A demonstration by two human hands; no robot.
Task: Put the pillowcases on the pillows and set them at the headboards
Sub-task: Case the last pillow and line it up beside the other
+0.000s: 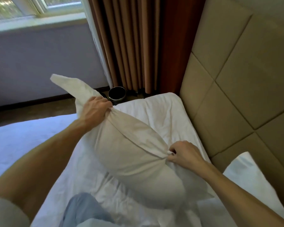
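Pillow (134,153) looks cased and is up off the bed (162,115) near the headboard (236,79): my left grip (95,110) is fisted round the slack end, my right grip (184,154) pinches the seam nearer the headboard; setting down is still to do.

The left hand (95,110) grips one bunched end of a fat pillow (129,145), and the right hand (185,154) pinches the other end, over a white bed (31,141). A tan headboard (236,79) stands on the right. Behind hangs a brown curtain (134,46) with a small dark bin (117,93) on the floor below it.
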